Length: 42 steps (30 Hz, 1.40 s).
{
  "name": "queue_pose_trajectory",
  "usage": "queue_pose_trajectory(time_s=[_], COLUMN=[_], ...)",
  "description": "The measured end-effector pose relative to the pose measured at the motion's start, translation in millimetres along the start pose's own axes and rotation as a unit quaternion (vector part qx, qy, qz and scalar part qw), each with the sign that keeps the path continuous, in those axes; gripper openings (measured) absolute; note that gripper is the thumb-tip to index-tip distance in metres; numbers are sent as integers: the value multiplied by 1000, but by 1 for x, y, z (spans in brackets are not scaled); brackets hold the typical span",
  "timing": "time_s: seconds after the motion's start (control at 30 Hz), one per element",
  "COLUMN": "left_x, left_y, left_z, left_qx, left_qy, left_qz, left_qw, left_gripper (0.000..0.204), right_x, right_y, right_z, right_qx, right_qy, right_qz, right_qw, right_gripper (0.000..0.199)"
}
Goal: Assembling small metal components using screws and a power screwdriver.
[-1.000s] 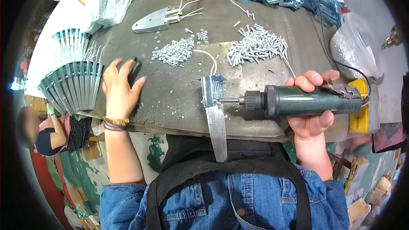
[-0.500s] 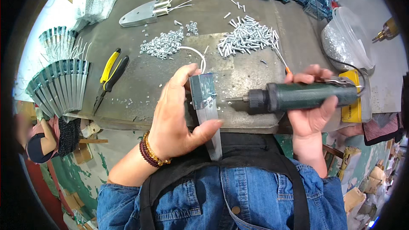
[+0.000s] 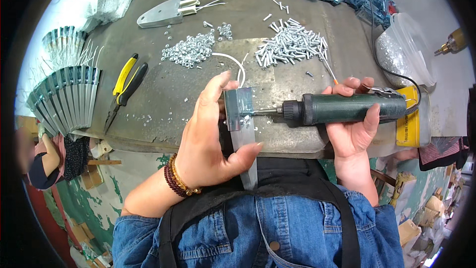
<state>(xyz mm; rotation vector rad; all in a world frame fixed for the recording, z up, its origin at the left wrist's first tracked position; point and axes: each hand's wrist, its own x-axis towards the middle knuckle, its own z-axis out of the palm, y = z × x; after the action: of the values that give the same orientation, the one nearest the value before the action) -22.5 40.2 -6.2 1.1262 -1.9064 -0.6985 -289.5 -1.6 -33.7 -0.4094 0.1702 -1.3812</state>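
Tapered metal bar (image 3: pixel 245 141), standing between the table (image 3: pixel 290 141) and apron (image 3: pixel 292 188), looks stiff, fairly light and perhaps slick; its broad bracket (image 3: pixel 239 109) end seems the surest hold (the left hand (image 3: pixel 206 136) grips there, thumb crossing the bar). The right hand (image 3: pixel 349 141) wraps a driver (image 3: pixel 347 109), bit at the bracket.

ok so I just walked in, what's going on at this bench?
Someone is working with both hands. The right hand holds a dark green power screwdriver, its bit at the right side of a shiny metal bracket. The left hand steadies the grey tapered bar that the bracket sits on. Pliers lie off to the left, with piles of nuts and screws farther back.
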Motion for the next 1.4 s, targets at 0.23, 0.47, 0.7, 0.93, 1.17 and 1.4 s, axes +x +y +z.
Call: queue_pose_trajectory(time_s=[0.23,0.47,0.7,0.93,1.17,1.4], left_x=[-1,0,1,13,37,43], left_y=[-1,-3,-2,-10,-60,-58], left_z=[-2,2,3,-17,-75,-71], left_qx=[42,-12,-35,29,381,509], left_qy=[-2,19,23,67,52,-37], left_qz=[25,32,-3,-25,43,85], left_qw=[999,999,999,997,922,856], left_gripper=[91,92,93,57,11,11], right_x=[-1,-2,-3,-3,-6,-5], right_y=[0,2,4,2,5,4], right_z=[-1,-6,-3,-4,2,1], right_qx=[3,-15,-35,-30,-27,-40], right_qy=[-3,-16,-24,-17,11,12], right_qz=[-4,-8,-7,-10,-11,-11], right_qw=[1000,1000,999,999,1000,999], right_gripper=[46,42,47,51,53,53])
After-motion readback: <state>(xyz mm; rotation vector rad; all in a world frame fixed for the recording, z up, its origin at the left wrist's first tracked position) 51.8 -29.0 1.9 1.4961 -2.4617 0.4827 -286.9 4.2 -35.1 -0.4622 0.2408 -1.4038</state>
